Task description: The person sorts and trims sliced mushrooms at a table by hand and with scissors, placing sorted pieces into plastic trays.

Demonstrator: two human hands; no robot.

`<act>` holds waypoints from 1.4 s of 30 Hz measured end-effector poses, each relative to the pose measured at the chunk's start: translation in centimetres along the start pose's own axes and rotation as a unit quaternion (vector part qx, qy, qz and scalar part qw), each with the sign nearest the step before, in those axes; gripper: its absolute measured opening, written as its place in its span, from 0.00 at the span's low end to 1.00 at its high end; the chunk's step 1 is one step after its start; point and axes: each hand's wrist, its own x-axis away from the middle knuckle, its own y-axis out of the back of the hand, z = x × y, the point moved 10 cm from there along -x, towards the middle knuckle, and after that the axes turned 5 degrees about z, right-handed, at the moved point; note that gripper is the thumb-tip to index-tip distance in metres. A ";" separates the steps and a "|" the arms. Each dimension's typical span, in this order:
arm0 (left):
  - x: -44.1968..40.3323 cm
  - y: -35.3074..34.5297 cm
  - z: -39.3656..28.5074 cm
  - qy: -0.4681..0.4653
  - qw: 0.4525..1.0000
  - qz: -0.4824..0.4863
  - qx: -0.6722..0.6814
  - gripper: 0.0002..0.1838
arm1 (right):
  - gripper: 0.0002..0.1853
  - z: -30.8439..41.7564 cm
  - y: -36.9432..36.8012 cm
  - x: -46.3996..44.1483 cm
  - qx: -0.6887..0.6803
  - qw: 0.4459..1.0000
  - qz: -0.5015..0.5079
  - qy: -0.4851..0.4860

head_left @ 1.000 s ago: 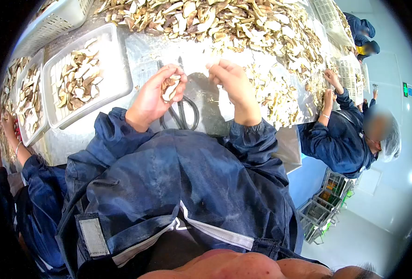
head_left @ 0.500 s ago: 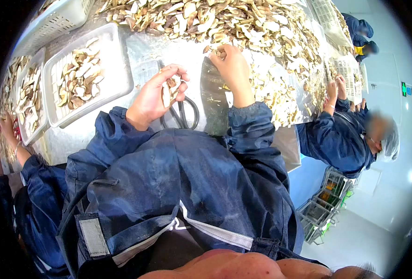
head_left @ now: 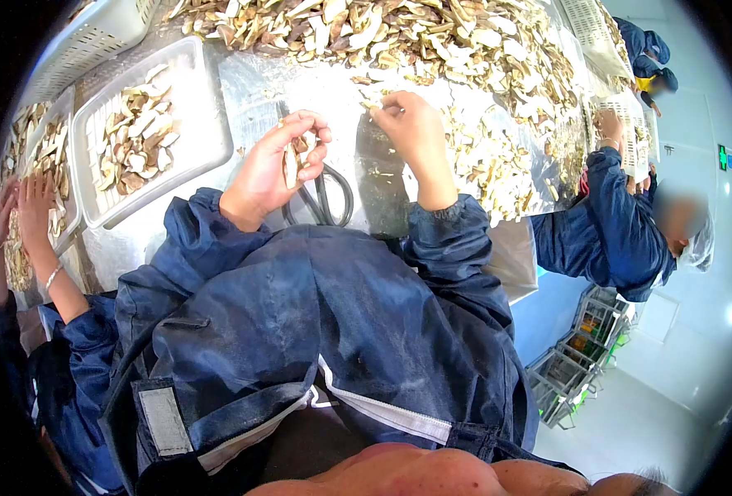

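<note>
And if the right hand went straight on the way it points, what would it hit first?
The right hand would probably meet the loose scraps just ahead first, with the big mushroom pile beyond; the hand's height above the table is unclear here.

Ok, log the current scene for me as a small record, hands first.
Left hand: holds thin brown-and-cream slices
Right hand: at a small pale-yellow piece; grip unclear
White rectangular plastic tray: at the left, partly filled with similar slices
Large brown-and-cream heap of slices: beyond both hands, on the pale shiny table
Black looped tool: on the table beside the left hand, partly hidden
</note>
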 end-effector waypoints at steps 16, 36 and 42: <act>0.1 0.1 -0.1 -0.002 1.000 -0.006 -0.021 0.10 | 0.11 -0.9 -1.4 1.0 -0.197 0.977 0.059 -0.052; 0.6 -0.8 0.5 0.035 0.977 -0.051 -0.205 0.11 | 0.12 5.5 -3.0 3.9 -0.482 0.843 0.238 0.006; 0.6 -0.7 0.6 0.043 0.973 -0.054 -0.222 0.11 | 0.12 3.5 -2.6 3.7 -0.471 0.851 0.230 -0.030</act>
